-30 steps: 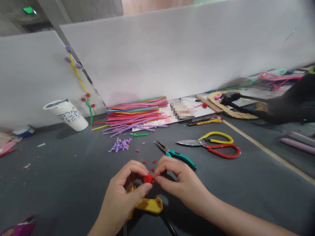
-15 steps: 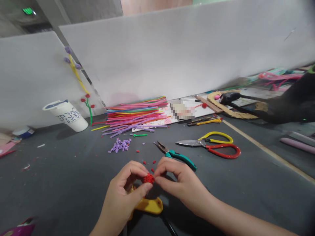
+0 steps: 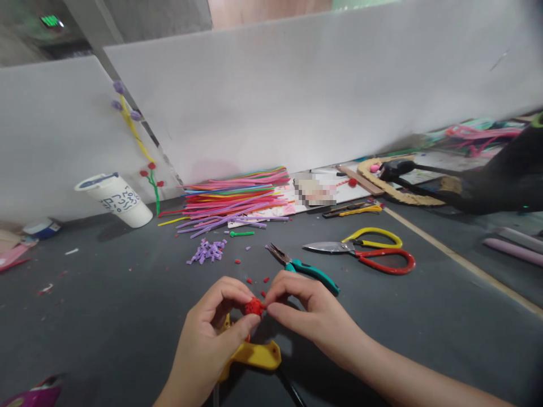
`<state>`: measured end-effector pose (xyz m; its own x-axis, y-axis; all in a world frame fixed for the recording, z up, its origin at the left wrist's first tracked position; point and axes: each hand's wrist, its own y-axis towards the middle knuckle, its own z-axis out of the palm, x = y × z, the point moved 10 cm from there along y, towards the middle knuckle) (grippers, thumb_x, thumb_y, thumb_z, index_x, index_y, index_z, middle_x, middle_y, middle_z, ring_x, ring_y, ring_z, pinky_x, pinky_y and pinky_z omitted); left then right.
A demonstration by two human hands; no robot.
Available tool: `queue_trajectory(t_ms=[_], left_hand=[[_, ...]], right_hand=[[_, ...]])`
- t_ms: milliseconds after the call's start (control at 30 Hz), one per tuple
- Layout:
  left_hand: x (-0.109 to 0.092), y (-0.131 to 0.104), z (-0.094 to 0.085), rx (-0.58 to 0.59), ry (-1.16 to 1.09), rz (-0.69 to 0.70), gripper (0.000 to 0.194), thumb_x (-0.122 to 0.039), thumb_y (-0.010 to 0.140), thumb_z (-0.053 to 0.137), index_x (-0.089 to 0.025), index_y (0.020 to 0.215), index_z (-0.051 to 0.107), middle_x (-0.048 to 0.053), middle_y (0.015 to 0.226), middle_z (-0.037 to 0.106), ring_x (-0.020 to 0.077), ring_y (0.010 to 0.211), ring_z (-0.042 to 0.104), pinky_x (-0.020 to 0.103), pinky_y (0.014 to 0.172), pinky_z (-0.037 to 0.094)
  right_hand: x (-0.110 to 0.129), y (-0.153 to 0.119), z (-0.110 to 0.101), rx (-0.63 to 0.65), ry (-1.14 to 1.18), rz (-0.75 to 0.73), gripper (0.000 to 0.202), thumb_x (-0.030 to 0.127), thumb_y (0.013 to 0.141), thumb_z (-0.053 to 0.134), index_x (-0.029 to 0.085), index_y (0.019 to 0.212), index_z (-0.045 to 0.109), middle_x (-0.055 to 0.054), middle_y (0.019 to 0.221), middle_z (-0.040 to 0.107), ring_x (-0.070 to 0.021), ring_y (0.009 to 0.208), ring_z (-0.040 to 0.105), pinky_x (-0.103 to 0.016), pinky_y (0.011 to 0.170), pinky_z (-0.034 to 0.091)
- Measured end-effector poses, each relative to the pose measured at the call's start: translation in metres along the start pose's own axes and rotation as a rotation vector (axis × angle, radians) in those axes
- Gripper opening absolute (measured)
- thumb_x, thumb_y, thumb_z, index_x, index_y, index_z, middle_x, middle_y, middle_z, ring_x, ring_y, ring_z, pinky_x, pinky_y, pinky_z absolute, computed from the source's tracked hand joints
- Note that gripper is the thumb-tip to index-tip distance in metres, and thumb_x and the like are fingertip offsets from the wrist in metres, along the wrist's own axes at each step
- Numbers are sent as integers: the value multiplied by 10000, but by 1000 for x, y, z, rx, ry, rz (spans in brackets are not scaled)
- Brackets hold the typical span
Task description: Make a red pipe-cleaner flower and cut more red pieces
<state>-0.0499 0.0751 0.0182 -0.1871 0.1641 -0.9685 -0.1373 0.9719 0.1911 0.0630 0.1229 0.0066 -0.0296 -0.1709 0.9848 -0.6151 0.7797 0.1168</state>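
Between the thumb and fingers of my left hand (image 3: 212,328) is a small fuzzy red ball (image 3: 253,307). My right hand (image 3: 307,308) is closed in a pinch at the ball's right side, on a small red piece of pipe cleaner (image 3: 263,306). Its fingertips hide most of that piece. Below the hands lies a yellow tool with a dark cord, seemingly a glue gun (image 3: 258,356), partly covered by my left hand. A few loose red bits (image 3: 249,281) lie just beyond the fingers.
Beyond my right hand lie teal-handled pliers (image 3: 311,272) and scissors (image 3: 365,249) with yellow and red handles. Cut purple pieces (image 3: 207,251) form a pile. Farther back are colourful pipe cleaners (image 3: 237,198), a white cup (image 3: 121,200), box cutters (image 3: 354,210) and a white partition (image 3: 271,102).
The red ball has turned slightly and shifted a little left in my left hand. More of the small red piece shows at my right fingertips. The rest is unchanged.
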Motion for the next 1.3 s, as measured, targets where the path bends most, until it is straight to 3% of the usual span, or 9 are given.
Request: queue_trajectory(t_ms=[467, 767, 867, 1000, 1133, 1200, 1300], left_hand=[[2, -2, 3, 20, 17, 10, 113, -115, 711, 642, -211, 741, 592, 4, 777, 588, 145, 753, 575, 236, 663, 479], [-1, -1, 3, -7, 1, 17, 96, -121, 692, 658, -204, 715, 617, 11, 750, 604, 152, 736, 583, 234, 645, 483], [2, -2, -5, -70, -36, -17, 72, -144, 689, 667, -203, 723, 641, 8, 749, 610, 144, 724, 580, 217, 630, 477], [17, -2, -24, -205, -175, -153, 90, -166, 672, 689, -199, 752, 663, 9, 800, 635, 138, 741, 588, 217, 660, 479], [28, -2, -30, -261, -363, -282, 127, -163, 662, 694, -189, 784, 672, 4, 768, 650, 127, 663, 598, 232, 632, 480], [28, -2, -29, -262, -418, -302, 132, -147, 647, 699, -181, 772, 675, 3, 756, 654, 125, 654, 599, 235, 630, 481], [28, -1, -29, -270, -434, -293, 153, -116, 623, 710, -178, 760, 684, 3, 761, 660, 113, 700, 588, 210, 661, 473]], right_hand=[[-11, 0, 4, 16, 127, 102, 85, 181, 729, 577, 161, 652, 608, 11, 695, 528, -127, 697, 497, -243, 650, 375], [-8, 0, 3, 20, 123, 75, 97, 213, 744, 590, 165, 663, 616, 7, 705, 536, -128, 704, 506, -246, 658, 386], [-2, 2, -2, 15, 71, 28, 113, 224, 768, 575, 168, 679, 617, 1, 709, 557, -132, 712, 526, -249, 673, 400], [7, 0, -15, -108, -166, -71, 157, 183, 797, 527, 177, 643, 554, 7, 671, 537, -123, 662, 508, -240, 633, 400], [8, -10, 28, 156, -531, -206, 54, 140, 776, 549, 170, 781, 594, -27, 790, 566, -155, 765, 522, -265, 685, 409], [4, -18, 52, 282, -747, -267, 153, 220, 770, 592, 173, 915, 598, -52, 882, 581, -204, 856, 514, -322, 744, 401], [-1, -24, 75, 365, -977, -322, 295, 369, 760, 611, 178, 981, 571, -55, 913, 583, -232, 858, 497, -357, 727, 387]])
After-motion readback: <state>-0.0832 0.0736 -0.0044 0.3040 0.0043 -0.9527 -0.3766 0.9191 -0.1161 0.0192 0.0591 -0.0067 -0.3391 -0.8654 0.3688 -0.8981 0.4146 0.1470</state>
